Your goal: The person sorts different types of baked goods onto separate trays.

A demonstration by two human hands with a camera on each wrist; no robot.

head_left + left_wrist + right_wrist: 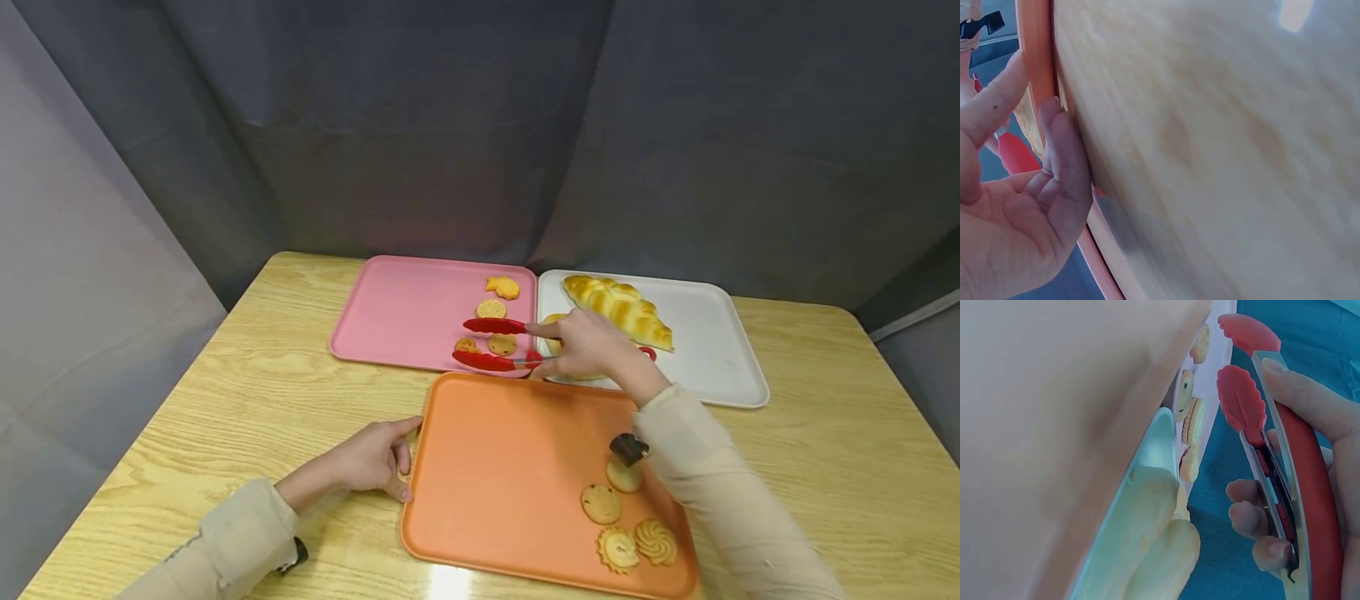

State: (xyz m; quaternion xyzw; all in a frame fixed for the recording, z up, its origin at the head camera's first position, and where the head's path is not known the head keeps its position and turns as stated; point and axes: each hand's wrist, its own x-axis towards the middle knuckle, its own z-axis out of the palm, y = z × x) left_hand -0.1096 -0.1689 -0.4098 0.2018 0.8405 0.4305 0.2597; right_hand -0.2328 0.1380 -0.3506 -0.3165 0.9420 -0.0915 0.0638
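Note:
My right hand (pixel 588 343) grips a pair of red-headed tongs (pixel 1310 469), thumb on one arm and fingers on the other. Their heads are spread apart over the pink tray (pixel 405 308), on either side of a chocolate-chip cookie (pixel 502 344) in the head view. Whether they touch it cannot be told. A pretzel-like cookie (pixel 467 345) is partly behind the lower head; a round cracker (pixel 491 309) and a fish-shaped cracker (pixel 502 288) lie farther back. My left hand (pixel 371 457) touches the left rim of the orange tray (pixel 487 467) with index finger and thumb spread.
Several cookies (pixel 602 504) lie at the orange tray's right front. A white tray (pixel 697 325) adjoins the pink one and carries a braided loaf (pixel 618 308) and buns (pixel 1154 506), partly hidden by my right hand in the head view. A dark curtain (pixel 420 133) hangs behind the table.

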